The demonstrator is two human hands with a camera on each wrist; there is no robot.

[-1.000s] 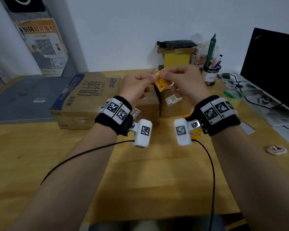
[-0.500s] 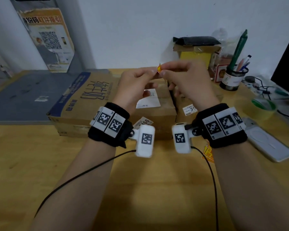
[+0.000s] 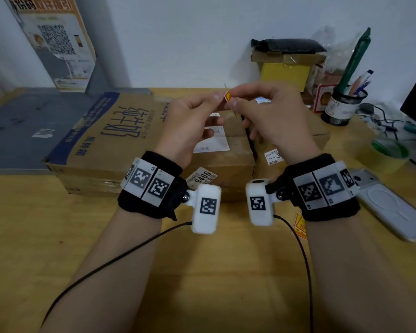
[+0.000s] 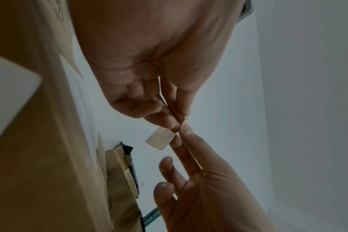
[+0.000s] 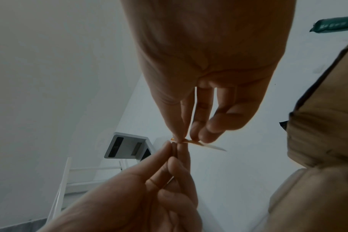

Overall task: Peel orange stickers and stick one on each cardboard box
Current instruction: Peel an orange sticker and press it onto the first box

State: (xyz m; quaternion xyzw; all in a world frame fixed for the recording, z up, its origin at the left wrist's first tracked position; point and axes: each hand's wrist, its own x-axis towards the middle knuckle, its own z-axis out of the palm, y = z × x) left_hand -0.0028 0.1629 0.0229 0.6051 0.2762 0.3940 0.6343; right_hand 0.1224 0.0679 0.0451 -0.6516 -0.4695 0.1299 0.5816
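Left hand [image 3: 190,121]: thumb and forefinger pinch one orange sticker [image 3: 227,95]. Right hand [image 3: 269,116]: thumb and forefinger pinch the same sticker, other fingers loosely spread. Sticker held in the air above the boxes. Cardboard boxes: large flat box [image 3: 111,138] at left, two smaller boxes [image 3: 226,162] beside it, touching. Wooden table [image 3: 202,272]: bare near edge. One phone [image 3: 392,210] at right.

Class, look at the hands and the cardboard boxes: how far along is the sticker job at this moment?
Done: no orange sticker shows on the large cardboard box or the two smaller boxes; they carry only white labels.
In hand: the left hand and right hand both pinch one orange sticker above the boxes, apparently peeling it.
Left: sticking one on each box. Another orange sticker lies on the table.
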